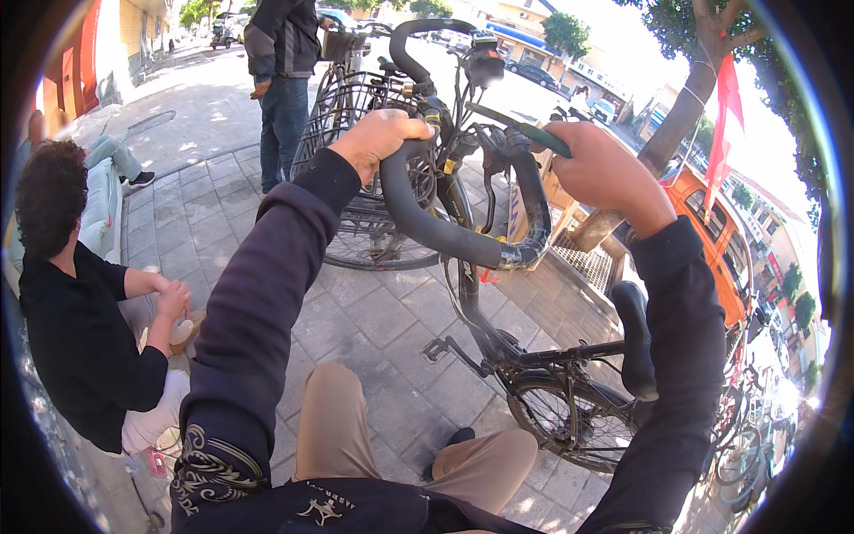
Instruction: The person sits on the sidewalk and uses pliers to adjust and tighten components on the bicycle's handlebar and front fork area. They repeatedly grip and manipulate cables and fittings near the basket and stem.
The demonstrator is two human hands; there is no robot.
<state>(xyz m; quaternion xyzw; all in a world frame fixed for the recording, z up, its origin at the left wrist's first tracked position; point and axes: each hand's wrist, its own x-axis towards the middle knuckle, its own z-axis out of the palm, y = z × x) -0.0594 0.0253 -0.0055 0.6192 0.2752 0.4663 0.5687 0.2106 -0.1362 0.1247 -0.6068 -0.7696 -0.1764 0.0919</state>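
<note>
My left hand (378, 142) is closed around the upper left part of a bicycle's black padded handlebar (436, 233), its thumb lying across the bar. At the bar's right side, my right hand (598, 169) is closed on a long tool with a dark green handle (541, 138); the tool's slim end reaches toward the middle of the handlebar, and its exact kind is unclear. Brake levers and cables (489, 156) cluster between my hands. Dark tape wraps the lower right bend of the bar. The bicycle frame (480, 334) stands upright before my knees.
A person in black (89, 347) sits close on my left, hands together. Another person in jeans (283, 125) stands beyond a wire basket (342, 151). The bicycle saddle (633, 343) is beside my right forearm. A tree trunk (689, 98) and an orange vehicle (712, 231) stand right.
</note>
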